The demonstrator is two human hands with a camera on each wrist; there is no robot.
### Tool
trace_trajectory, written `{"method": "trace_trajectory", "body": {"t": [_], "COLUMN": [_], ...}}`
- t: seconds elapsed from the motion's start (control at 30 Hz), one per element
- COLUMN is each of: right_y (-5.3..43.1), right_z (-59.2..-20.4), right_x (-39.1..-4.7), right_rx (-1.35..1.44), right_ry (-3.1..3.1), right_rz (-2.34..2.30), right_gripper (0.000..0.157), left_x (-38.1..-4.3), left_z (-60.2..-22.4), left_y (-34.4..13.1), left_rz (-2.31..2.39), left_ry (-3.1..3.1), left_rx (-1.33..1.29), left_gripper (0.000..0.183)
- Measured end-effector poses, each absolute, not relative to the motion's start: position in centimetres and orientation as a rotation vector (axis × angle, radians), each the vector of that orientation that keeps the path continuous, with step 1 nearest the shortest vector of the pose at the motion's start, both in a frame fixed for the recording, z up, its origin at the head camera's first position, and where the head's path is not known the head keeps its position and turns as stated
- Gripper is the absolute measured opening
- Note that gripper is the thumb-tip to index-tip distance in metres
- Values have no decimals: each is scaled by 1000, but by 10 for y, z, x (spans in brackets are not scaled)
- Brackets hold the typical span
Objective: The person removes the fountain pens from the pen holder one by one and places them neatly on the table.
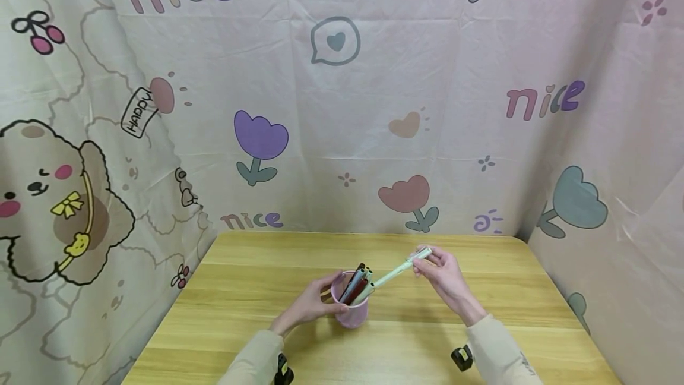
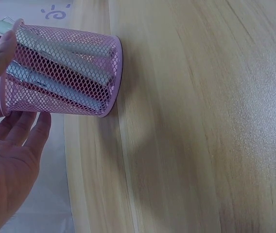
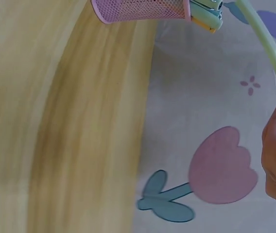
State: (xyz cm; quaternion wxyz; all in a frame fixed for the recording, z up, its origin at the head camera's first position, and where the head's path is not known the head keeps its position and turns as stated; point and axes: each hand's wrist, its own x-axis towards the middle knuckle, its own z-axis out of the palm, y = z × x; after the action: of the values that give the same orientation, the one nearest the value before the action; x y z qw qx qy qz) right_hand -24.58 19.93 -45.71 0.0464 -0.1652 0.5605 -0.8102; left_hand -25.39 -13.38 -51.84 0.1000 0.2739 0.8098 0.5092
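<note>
A pink mesh pen cup (image 2: 62, 73) stands on the wooden table, with several pens (image 1: 355, 287) leaning in it. My left hand (image 1: 312, 302) grips the cup near its rim, thumb on the near side and fingers round the far side. In the head view my right hand (image 1: 443, 275) pinches a pale green pen (image 1: 395, 273) by its upper end. That pen slants down to the left, its lower end beside the cup's rim. The right wrist view shows the green pen (image 3: 267, 41) outside the cup, near the tops of the other pens (image 3: 207, 14).
The light wooden table (image 1: 256, 254) reaches back to a printed curtain (image 1: 342, 135) with flowers and words. Curtain also hangs at the left and right sides. Small black devices (image 1: 462, 357) are worn at both wrists, by the beige sleeves.
</note>
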Motion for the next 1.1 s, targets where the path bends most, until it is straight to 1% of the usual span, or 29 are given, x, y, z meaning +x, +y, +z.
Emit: {"method": "trace_trajectory", "body": {"t": [0.07,0.33,0.53,0.83,1.0,1.07,1.1], "right_y": [203,213,218,223,223,223,222], "right_z": [-461,-478,-496,-526,-540,-545,-547], "right_x": [-247,-251,-255,-259,-259,-259,-259], "right_rx": [-463,-269,-243,-138,-119,-120,-123], "right_ry": [1660,1656,1728,1802,1853,1853,1851], "right_rz": [-2468,-2367,-2221,-2168,-2117,-2100,-2094], "right_gripper": [24,30,26,21,39,44,44], "left_x": [-254,-254,-254,-254,-254,-255,-255], "left_z": [-518,-519,-519,-520,-520,-520,-520], "left_y": [-134,-135,-135,-134,-134,-134,-134], "left_rz": [1503,1501,1515,1514,1521,1516,1513], "left_ry": [2392,2393,2385,2390,2384,2386,2388], "left_rx": [814,820,821,817,813,816,819], "left_gripper": [89,89,88,88,88,89,89]}}
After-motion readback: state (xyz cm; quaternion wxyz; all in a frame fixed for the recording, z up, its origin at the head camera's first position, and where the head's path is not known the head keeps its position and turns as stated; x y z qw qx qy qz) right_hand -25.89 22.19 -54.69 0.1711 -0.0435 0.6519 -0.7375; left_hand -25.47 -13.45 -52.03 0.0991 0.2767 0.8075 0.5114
